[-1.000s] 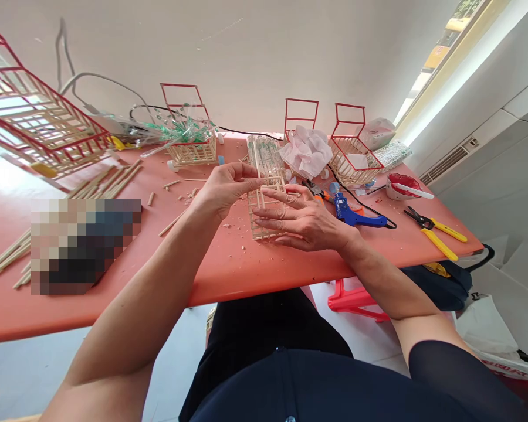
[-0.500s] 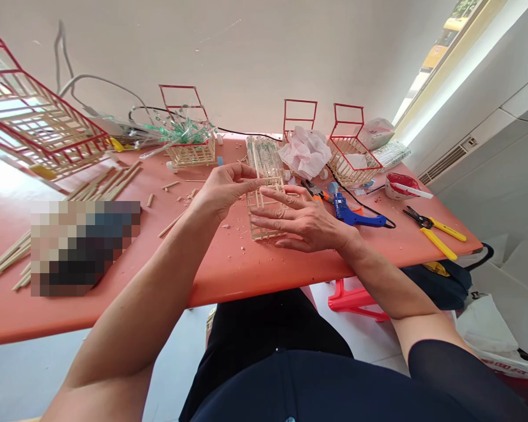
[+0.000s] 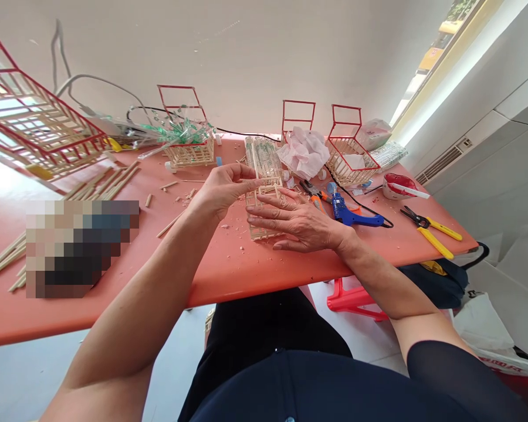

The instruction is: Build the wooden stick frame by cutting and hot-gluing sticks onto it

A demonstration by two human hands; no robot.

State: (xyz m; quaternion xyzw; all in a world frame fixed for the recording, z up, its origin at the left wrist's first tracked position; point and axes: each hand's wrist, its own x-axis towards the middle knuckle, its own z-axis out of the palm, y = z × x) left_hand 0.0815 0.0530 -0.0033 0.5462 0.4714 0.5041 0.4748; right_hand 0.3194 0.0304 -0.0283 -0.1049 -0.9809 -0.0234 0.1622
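Observation:
On the table lies a small basket-like frame of thin wooden sticks (image 3: 260, 232), partly hidden under my hands. My left hand (image 3: 223, 189) pinches a thin wooden stick at the frame's far left corner; the fingertips cover much of it. Over the right side of the frame rests my right hand (image 3: 305, 225), palm down, fingers stretched out and apart, touching its sticks. Just behind the frame is a clear-wrapped bundle of sticks (image 3: 268, 153). A blue glue gun (image 3: 354, 215) and orange-handled pliers (image 3: 315, 196) lie right of my right hand.
Red-trimmed stick carts stand along the wall, one (image 3: 191, 153) filled with green-and-clear wrappers, another (image 3: 352, 164) farther right. Yellow-handled pliers (image 3: 431, 228) and a bowl of red paint (image 3: 398, 186) sit at the right. Loose wooden sticks (image 3: 101, 184) and a pixelated patch (image 3: 83, 249) are on the left.
My right hand has shifted slightly left over the frame, fingers still spread. The left hand keeps its pinch in nearly the same spot. The whole view has drifted a little.

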